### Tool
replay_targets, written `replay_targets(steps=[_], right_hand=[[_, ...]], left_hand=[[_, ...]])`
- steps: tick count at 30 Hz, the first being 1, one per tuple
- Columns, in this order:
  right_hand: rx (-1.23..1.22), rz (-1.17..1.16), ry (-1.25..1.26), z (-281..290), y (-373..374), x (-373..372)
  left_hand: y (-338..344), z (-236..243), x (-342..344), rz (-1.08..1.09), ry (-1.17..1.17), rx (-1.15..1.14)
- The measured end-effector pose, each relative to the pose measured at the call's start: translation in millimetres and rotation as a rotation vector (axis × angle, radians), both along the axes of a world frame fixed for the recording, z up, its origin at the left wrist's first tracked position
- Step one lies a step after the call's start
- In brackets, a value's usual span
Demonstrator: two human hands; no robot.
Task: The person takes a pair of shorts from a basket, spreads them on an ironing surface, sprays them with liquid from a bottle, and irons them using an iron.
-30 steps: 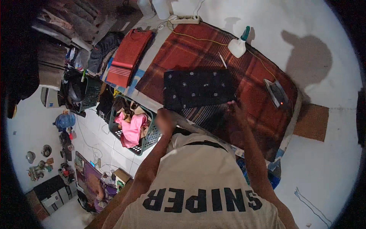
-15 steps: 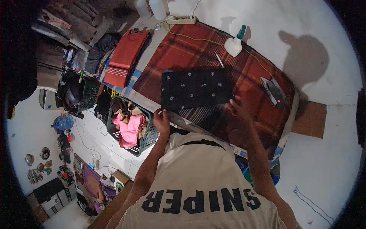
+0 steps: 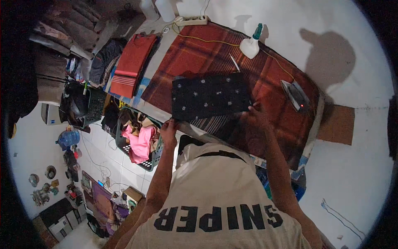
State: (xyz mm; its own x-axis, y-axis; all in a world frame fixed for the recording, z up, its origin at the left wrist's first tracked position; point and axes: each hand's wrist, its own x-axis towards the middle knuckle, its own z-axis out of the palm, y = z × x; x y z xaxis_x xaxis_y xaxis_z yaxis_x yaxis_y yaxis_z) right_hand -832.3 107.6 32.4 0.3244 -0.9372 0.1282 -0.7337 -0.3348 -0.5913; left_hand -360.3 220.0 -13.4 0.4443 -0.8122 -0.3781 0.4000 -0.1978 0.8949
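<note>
A folded black cloth with small white flower motifs [image 3: 209, 97] lies on a red and brown plaid blanket [image 3: 265, 137] spread over the table. At its near left corner, my left hand [image 3: 168, 132] has its fingers closed in a pinch on the edge. My right hand [image 3: 259, 115] is at the near right corner, thumb and fingers closed around the cloth's edge. To the right, a clothes iron [image 3: 295, 96] with a small red light rests on the blanket. Beyond the cloth stand a white spray bottle with a green head [image 3: 250, 46] and, nearer, a thin white pointed object [image 3: 234, 62].
A folded red garment [image 3: 133, 66] lies at the table's far left. Below the left edge stands a laundry basket [image 3: 147, 164] with pink and brown clothes. A yellow cord [image 3: 207, 40] runs from a power strip [image 3: 191, 20] along the back. Brown cardboard [image 3: 338, 124] lies right.
The view has shifted slightly. My left hand has moved a little down and left, and the cloth's near edge sits slightly differently. Both hands stay at its near corners.
</note>
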Motion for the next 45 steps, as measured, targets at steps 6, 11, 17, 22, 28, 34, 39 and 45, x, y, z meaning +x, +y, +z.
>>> replay_targets(steps=[6, 11, 17, 22, 28, 34, 39, 45], right_hand=[[0.619, -0.277, -0.945, -4.1, -27.6, 13.0], [0.423, -0.279, -0.601, 5.8, -24.3, -7.0], [0.739, -0.501, -0.699, 62.9, -26.8, 40.0], [0.392, -0.286, -0.612, 15.0, -60.4, 36.6], [0.107, -0.433, -0.213, 20.5, -78.6, 6.2], [-0.309, -0.617, 0.660, 89.0, -113.4, -148.6], [0.221, -0.482, 0.528, 101.7, -144.2, -182.9], [0.240, -0.380, 0.308, 140.4, -104.1, -119.3]], left_hand=[[-23.6, -6.1, 36.9, -0.047, 0.476, -0.062], [-26.5, 33.3, 8.5, -0.092, 0.192, -0.073], [-41.7, 69.0, 13.9, -0.210, -0.007, 0.219], [-85.6, 46.3, 13.4, -0.243, -0.225, -0.101], [-64.1, 26.9, 33.2, -0.325, -0.988, -0.066], [-90.9, 95.7, -44.9, -0.509, -1.507, -0.343], [-129.1, 85.3, -55.0, -0.751, -1.753, -0.248], [-138.0, 79.6, -60.2, -0.787, -1.702, -0.260]])
